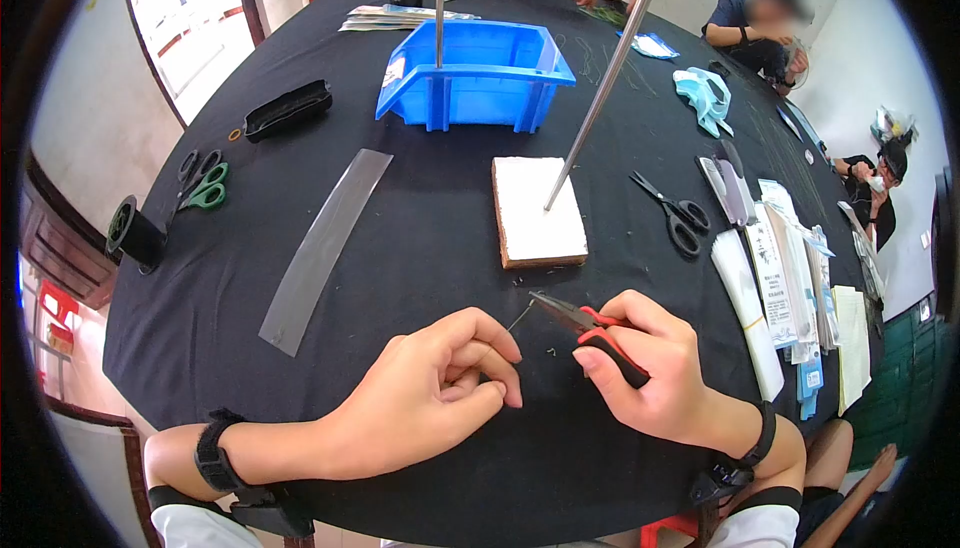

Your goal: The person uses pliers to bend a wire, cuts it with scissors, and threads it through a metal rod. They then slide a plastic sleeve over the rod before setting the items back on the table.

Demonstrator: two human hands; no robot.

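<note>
My right hand (650, 373) is closed around pliers (613, 346) with red and black handles. The pliers' narrow jaws point up and left, their tips beside the end of a thin greenish wire (522, 315). That wire runs down to my left hand (440, 383), whose fingers are curled with the thumb against them; the exact grip is hidden behind the fingers. Just beyond both hands lies a white-topped block (540, 210) with brown sides, and a metal rod (608, 73) rises from it. Tiny clippings are scattered on the black cloth near the pliers.
A blue bin (500, 98) stands behind the block. Black scissors (675, 213) and packets (785, 278) lie to the right. A clear plastic strip (328, 248), green-handled scissors (207, 188) and a black spool (135, 233) are on the left. Other people sit around the table.
</note>
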